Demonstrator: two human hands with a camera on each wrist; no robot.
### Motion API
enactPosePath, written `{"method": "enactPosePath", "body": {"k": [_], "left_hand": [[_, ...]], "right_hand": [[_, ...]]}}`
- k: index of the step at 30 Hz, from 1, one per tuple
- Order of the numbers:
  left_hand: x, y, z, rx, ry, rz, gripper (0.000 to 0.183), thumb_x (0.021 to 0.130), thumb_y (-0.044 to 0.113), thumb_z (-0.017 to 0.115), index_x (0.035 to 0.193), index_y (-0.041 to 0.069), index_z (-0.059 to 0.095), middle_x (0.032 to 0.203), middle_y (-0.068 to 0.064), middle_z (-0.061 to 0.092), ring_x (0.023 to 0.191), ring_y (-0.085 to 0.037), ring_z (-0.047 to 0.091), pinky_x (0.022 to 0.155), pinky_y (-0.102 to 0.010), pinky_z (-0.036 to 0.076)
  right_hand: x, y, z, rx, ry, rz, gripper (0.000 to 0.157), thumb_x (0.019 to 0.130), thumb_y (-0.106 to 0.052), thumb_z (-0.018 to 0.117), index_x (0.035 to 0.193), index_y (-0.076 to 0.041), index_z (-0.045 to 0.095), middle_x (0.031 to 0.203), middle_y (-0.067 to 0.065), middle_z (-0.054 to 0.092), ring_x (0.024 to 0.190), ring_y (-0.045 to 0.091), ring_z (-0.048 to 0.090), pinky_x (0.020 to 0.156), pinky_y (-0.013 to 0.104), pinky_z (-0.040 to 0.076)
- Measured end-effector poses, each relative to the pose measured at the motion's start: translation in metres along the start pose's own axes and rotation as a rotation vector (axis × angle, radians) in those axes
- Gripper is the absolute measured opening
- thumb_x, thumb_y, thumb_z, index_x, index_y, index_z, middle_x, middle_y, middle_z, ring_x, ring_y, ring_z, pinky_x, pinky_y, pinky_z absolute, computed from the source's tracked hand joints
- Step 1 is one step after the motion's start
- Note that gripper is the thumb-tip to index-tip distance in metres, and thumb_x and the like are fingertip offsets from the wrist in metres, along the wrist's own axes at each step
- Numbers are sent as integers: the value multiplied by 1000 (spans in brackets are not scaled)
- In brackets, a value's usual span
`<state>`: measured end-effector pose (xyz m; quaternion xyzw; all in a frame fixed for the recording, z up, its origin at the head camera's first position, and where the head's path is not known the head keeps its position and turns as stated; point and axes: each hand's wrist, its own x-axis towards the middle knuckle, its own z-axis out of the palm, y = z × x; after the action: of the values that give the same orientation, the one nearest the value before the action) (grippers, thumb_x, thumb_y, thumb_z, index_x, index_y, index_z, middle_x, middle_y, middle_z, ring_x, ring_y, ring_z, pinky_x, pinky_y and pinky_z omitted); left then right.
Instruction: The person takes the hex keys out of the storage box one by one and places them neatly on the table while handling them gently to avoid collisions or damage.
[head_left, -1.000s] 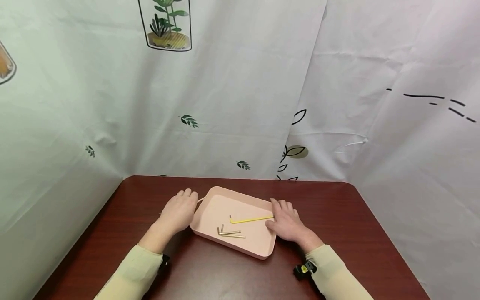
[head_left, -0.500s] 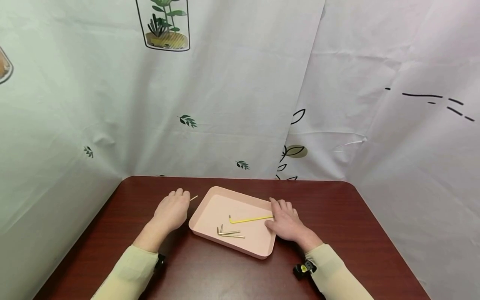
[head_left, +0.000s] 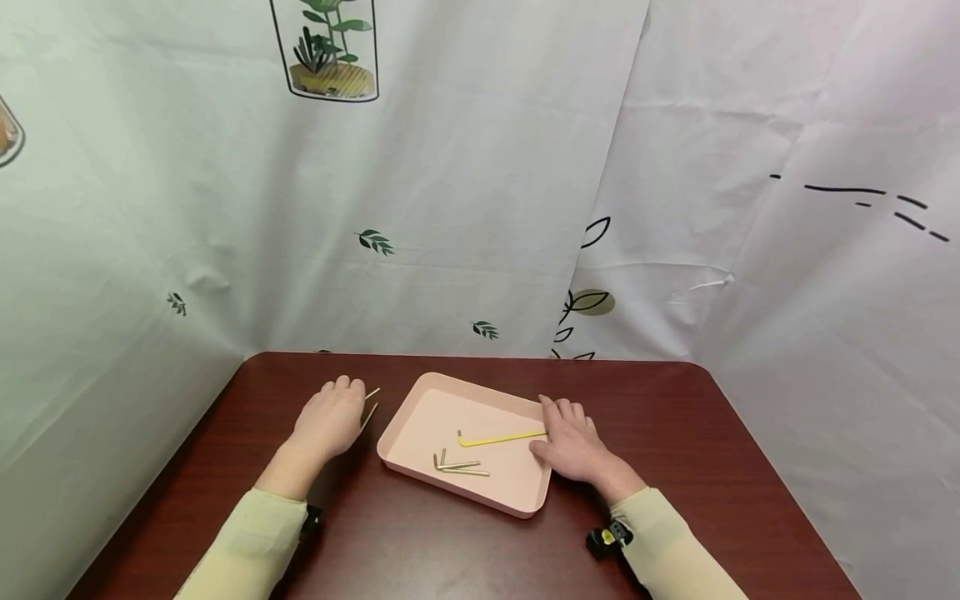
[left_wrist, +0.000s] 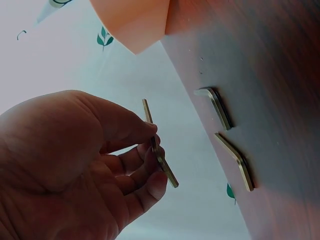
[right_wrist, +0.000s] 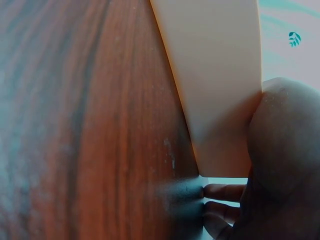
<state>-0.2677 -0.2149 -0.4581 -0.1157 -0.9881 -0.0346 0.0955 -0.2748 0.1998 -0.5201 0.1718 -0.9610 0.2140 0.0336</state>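
Observation:
My left hand (head_left: 327, 417) is just left of the tray, over the table. Its thumb and fingertips pinch a brass-coloured hex key (left_wrist: 170, 176), seen in the left wrist view. Two more hex keys lie on the wood beyond it there, an upper one (left_wrist: 219, 109) and a lower one (left_wrist: 240, 162). A pink tray (head_left: 405, 471) sits mid-table. Over its right rim, my right hand (head_left: 573, 442) grips it, thumb inside and fingers outside. Inside the tray are a yellow hex key (head_left: 498, 440), reaching to the right hand, and brass-coloured hex keys (head_left: 467, 473).
The dark red wooden table (head_left: 450, 550) has rounded far corners. Pale printed cloth (head_left: 450, 208) hangs behind it and along both sides. The tray's raised wall (right_wrist: 215, 90) stands on the wood in the right wrist view.
My left hand has drawn away from the tray's left edge, moving left with the hex key. Another key now shows beside that hand. The right hand and tray stay put.

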Motion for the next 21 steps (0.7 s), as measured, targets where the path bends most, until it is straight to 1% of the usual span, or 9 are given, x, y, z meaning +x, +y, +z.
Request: {"method": "enactPosePath", "body": {"k": [8,15,18,21], "left_hand": [[1,-11,2,-34,-47,-47,14,96,-4,70,107,-8,61,99,-25,58,90,-43,61,79,-59,58],[-1,-20,-2,-56,-80,-85,13,100,-4,67,110,-10,61,101,-26,59,92,-44,61,79,-60,57],[-1,-25,-2,-61,-86,-94,13,100,-4,66,110,-11,60,101,-27,58,92,-45,61,80,-61,56],[-2,-29,-1,-62,-86,-105,16,99,-4,67,110,-12,60,101,-28,59,93,-46,61,81,-63,56]], "right_hand": [[0,-1,-1,-2,-3,-2,84,95,-31,73,165,2,41,148,26,52,135,47,45,102,67,40],[-1,-3,-4,-17,-6,-2,84,94,-30,72,165,3,41,147,27,52,134,47,45,103,67,40],[-2,-7,-8,-20,-9,-8,82,94,-29,71,163,4,41,145,28,52,131,48,45,102,68,40],[-2,-7,-8,-14,-10,-7,83,94,-29,71,164,4,41,145,28,52,131,49,45,102,68,40]]}}
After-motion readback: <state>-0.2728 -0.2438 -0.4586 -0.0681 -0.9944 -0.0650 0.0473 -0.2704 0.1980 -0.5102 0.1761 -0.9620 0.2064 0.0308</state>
